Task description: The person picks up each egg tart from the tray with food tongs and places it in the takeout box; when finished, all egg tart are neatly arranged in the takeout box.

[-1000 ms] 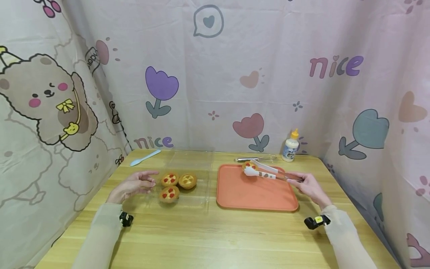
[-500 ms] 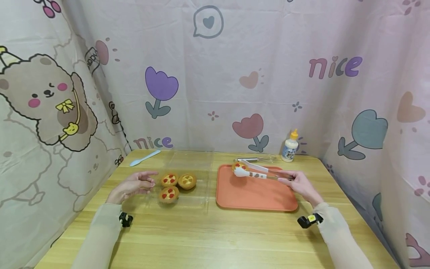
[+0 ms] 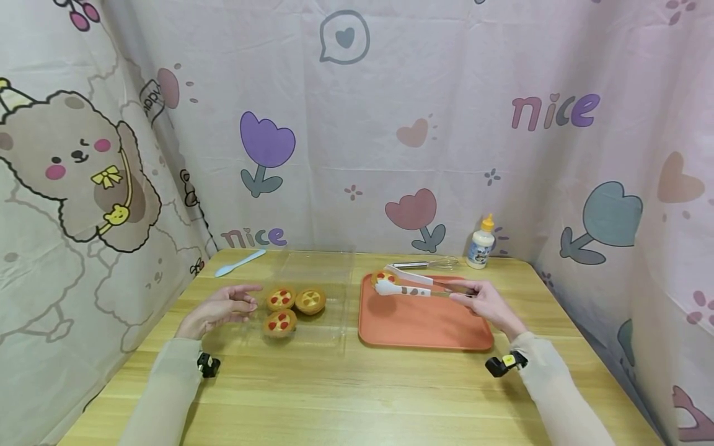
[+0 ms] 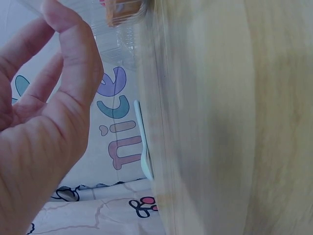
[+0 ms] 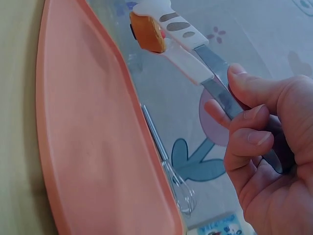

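Note:
My right hand grips the metal handles of tongs with white, brown-spotted tips. Between the tips is a small tart with red topping, held up over the left back part of the orange tray. The right wrist view shows the tart's orange side caught between the tips, above the tray. My left hand stays beside the left edge of a clear plastic container, fingers loosely bent; whether they touch it I cannot tell. Three tarts sit inside the container.
The container's clear lid stands open at the back. A light blue spoon lies at the back left. Behind the tray are a whisk and a white bottle with an orange cap. A printed curtain borders the table.
My right hand has moved left, carrying the tart in the tongs across the back of the tray toward the container. My left hand has stayed in place.

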`<state>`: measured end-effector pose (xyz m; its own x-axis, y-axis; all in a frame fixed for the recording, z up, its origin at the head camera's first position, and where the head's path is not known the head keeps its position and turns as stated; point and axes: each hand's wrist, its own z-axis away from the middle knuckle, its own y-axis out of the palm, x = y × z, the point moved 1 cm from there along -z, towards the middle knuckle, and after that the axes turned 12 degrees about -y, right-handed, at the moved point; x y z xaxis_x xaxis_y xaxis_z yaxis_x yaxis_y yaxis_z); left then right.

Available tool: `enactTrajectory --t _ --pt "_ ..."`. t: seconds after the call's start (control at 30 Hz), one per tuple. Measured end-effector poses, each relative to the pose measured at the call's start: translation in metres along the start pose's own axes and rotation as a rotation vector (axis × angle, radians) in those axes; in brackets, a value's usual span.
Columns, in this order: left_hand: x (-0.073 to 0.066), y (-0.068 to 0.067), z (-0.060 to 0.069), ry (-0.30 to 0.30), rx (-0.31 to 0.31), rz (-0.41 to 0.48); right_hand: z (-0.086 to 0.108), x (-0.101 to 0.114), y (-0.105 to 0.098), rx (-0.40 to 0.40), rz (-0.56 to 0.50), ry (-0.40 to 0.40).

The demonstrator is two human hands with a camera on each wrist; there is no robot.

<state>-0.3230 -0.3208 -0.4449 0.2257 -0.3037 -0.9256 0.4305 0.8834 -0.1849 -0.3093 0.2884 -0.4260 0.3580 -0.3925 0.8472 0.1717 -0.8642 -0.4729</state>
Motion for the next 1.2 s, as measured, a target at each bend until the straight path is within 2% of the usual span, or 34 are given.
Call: enactTrajectory --t 0.47,0.93,1.2 --pt "0.001 0.0 0.0 -0.007 0.002 0.002 -0.005 0.019 0.02 0.052 0.007 -0.067" --pt "0.003 -0.002 -0.002 0.007 0.013 0.014 -0.017 0.039 0.041 0.124 -0.089 -0.041" --pt "0.003 -0.002 -0.002 0.011 0.018 0.018 -0.022 0.051 0.055 0.192 -0.1 -0.088"
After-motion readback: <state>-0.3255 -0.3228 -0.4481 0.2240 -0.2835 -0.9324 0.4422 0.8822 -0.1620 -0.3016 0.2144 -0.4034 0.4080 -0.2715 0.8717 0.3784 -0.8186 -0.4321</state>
